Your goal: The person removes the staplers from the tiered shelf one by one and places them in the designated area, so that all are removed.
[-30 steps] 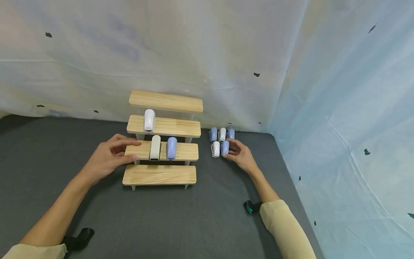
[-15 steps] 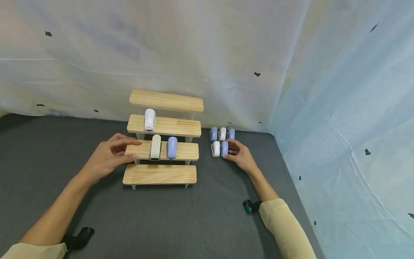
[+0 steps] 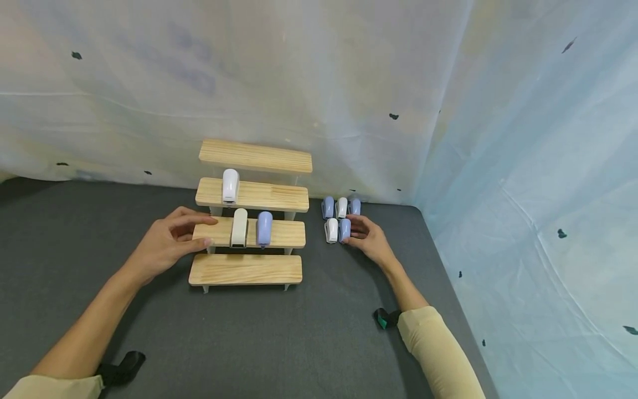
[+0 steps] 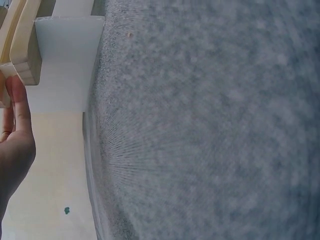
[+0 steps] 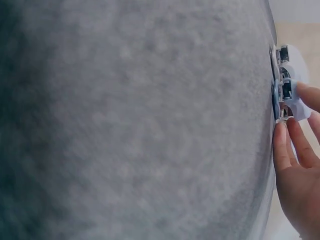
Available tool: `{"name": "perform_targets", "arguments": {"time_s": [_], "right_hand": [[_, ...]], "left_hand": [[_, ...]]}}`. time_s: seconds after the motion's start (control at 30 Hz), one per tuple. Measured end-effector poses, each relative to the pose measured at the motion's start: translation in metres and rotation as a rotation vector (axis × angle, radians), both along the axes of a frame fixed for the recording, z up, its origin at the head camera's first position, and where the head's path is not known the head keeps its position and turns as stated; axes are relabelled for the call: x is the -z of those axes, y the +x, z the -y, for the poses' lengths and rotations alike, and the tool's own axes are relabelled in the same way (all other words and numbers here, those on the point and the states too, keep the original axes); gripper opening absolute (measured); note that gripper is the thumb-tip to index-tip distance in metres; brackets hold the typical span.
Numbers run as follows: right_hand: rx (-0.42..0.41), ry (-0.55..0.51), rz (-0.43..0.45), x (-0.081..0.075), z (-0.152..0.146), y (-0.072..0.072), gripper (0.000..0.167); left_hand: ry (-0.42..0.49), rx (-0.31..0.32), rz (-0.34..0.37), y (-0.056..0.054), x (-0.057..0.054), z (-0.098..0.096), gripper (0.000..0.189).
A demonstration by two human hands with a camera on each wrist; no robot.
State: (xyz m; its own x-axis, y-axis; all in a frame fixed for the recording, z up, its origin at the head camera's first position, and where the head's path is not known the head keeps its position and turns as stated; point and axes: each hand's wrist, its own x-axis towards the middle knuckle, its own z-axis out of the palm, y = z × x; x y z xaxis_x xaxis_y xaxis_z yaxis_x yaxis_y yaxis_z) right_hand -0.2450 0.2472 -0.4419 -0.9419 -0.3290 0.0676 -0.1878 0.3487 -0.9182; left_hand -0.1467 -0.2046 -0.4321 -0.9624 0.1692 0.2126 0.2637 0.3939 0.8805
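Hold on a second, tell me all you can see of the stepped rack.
The rack has four pale boards with wood-like grain and rounded corners, climbing away from the person on whitish, plastic-looking supports. It stands upright on the dark grey surface, in front of the curtain. On the second board from the top, left of middle, rests a white stapler; on the third are a cream stapler and, to its right, a blue stapler. The left hand holds the third board's left end.
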Motion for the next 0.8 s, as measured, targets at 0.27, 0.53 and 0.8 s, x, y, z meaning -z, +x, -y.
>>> {"name": "perform_targets", "arguments": {"time_s": [0.27, 0.53, 0.8], "right_hand": [[0.016, -0.015, -0.059, -0.008, -0.003, 0.002, 0.053], [0.054, -0.020, -0.141, -0.025, 0.000, 0.002, 0.048], [0.032, -0.090, -0.206, -0.038, 0.005, 0.004, 0.043]], "left_hand": [[-0.009, -0.008, -0.002, 0.000, 0.000, -0.001, 0.037], [0.000, -0.019, 0.014, 0.001, -0.001, -0.001, 0.036], [-0.022, -0.027, 0.018, 0.000, 0.000, -0.002, 0.036]]}}
